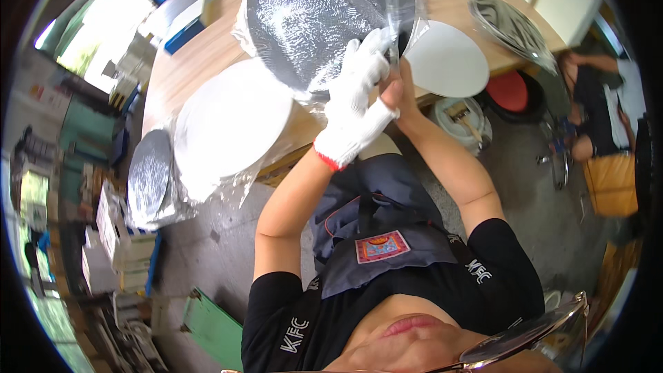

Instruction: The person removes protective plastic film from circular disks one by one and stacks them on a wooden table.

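Note:
A large round dark disc (pixel 311 21) wrapped in shiny clear plastic film (pixel 399 0) stands tilted up at the table's near edge. My left hand (pixel 352 93), in a white knit glove with a red cuff, is closed on the film at the disc's right side. Close against it, my bare right hand (pixel 406 93) grips the same bunched film; its fingers are partly hidden behind the glove and plastic. To the left of the disc lies a large white round sheet (pixel 231 121), with film around its edge. A smaller white round sheet (pixel 445 59) lies to the right.
A wrapped dark disc (pixel 150 169) overhangs the wooden table (pixel 200 48) at left; another (pixel 514 27) lies at far right. Below the right edge stand a white bucket (pixel 461 121) with a brush and a red-topped round stool (pixel 507 91). Another person (pixel 608 103) sits at right.

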### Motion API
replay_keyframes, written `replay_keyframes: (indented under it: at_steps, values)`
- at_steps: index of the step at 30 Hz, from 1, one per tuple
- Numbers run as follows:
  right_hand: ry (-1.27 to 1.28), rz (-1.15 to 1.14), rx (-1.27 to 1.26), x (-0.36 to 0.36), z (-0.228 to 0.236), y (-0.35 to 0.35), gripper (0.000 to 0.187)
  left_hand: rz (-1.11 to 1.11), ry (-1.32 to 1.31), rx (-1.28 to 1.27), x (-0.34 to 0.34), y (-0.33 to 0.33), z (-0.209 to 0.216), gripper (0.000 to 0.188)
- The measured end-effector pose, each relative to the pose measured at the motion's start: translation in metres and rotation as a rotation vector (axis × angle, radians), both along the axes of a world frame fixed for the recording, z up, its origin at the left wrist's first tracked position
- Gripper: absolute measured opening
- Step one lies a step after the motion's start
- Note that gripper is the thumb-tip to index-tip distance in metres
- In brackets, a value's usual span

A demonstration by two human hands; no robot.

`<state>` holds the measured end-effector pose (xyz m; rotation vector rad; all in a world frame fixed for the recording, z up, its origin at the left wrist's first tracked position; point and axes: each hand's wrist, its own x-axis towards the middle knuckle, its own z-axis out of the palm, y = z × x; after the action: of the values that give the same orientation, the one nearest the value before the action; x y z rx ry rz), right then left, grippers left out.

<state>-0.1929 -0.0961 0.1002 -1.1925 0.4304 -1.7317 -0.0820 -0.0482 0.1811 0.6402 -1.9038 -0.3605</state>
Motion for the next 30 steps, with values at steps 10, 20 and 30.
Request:
replay_keyframes:
  at_steps: [10, 20, 30]
  values:
    - [0.908, 0.538, 1.03, -0.171, -0.113, 0.045, 0.068, 0.124, -0.828, 0.551, -0.043, -0.089, -0.082, 0.023]
    - [0.032, -0.29, 0.832, -0.309, -0.148, -0.014, 0.024, -0.262, -0.667, 0.631, -0.025, -0.043, -0.036, 0.097]
    - [0.109, -0.253, 0.781, -0.318, -0.123, -0.012, 0.032, 0.265, -0.804, -0.339, 0.017, -0.008, -0.139, 0.066]
